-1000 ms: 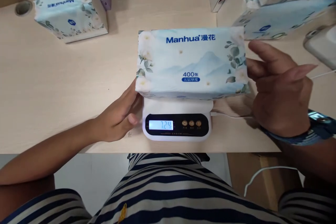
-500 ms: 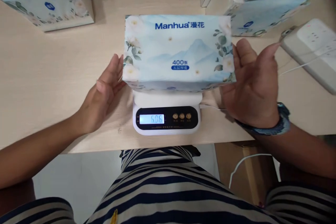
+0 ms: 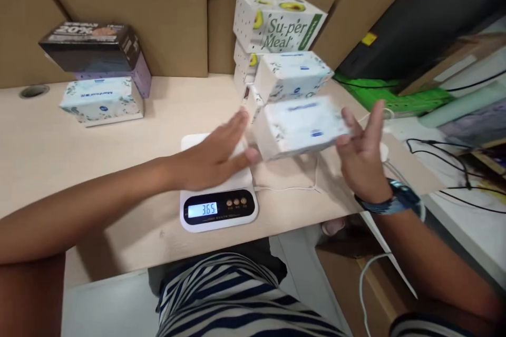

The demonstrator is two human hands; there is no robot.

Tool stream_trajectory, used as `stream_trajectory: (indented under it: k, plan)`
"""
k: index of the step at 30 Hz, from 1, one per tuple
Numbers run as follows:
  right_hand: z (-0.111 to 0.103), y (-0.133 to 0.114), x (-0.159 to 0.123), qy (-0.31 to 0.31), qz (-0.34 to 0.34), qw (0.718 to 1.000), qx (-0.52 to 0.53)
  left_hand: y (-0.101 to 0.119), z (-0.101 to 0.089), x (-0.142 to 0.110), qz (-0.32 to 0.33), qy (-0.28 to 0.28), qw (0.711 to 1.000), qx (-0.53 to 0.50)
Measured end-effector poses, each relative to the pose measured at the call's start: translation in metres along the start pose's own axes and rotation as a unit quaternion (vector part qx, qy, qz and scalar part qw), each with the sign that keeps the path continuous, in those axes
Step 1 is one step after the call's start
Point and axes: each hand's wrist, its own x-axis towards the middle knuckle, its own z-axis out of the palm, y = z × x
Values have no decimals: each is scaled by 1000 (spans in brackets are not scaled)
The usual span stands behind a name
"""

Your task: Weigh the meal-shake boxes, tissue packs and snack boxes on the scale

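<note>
A pale blue floral pack of tissues (image 3: 306, 125), smeared by motion, is off the scale and tilted to its right. My left hand (image 3: 215, 160) reaches over the scale with fingers and thumb against the pack's left end. At the opposite end, my right hand (image 3: 361, 150) has its fingertips on the pack, with a blue band on the wrist. Between them the two hands hold it. Under my left hand is the white digital scale (image 3: 185, 192); its lit display seems to read 3.65.
Behind the held pack stand another tissue pack (image 3: 302, 89) and "Su-per Meal" avocado boxes (image 3: 276, 31). Further left, a tissue pack (image 3: 103, 101) stands before a purple and a black box (image 3: 90, 45). Cardboard boxes (image 3: 169, 26) line the back; cables (image 3: 443, 150) lie right.
The tissue pack has left the scale and moved right between my hands. My left hand now crosses over the scale. The display number has dropped, and the view takes in more of the desk.
</note>
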Motion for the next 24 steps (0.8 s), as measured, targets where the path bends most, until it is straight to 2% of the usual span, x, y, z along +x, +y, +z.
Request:
stream_trajectory:
  k: [3, 5, 7, 11, 14, 16, 18, 20, 21, 22, 23, 24]
  plan:
    - [11, 21, 1, -30, -38, 999, -19, -43, -8, -2, -45, 56, 993, 93]
    - [22, 22, 5, -66, -89, 990, -84, -65, -14, -18, -102, 70, 986, 110]
    - [31, 15, 14, -74, -102, 982, -140, -78, -16, -36, -140, 78, 981, 108]
    - [38, -10, 33, -75, -74, 969, -223, -76, -10, -64, -107, 48, 979, 168]
    - [37, -29, 35, -63, -69, 956, -277, -68, -7, -76, -109, 24, 976, 187]
    - [38, -43, 32, -42, -69, 952, -296, -68, -13, -83, -117, 54, 972, 197]
    - [43, -62, 31, -27, -80, 960, -267, -76, -28, -90, -124, 143, 960, 208]
    - [56, -88, 38, -55, -97, 982, -155, -92, -51, -98, -133, 295, 928, 186]
    - [66, -105, 45, -96, -94, 989, -65, -102, -64, -102, -139, 382, 901, 153]
    - [79, -125, 55, -154, -72, 984, 45, -113, -77, -105, -145, 464, 867, 112]
    - [95, -147, 67, -219, -39, 962, 158, -124, -89, -109, -151, 532, 831, 64]
    - [114, -171, 81, -285, 11, 921, 265, -134, -99, -112, -158, 574, 803, 25]
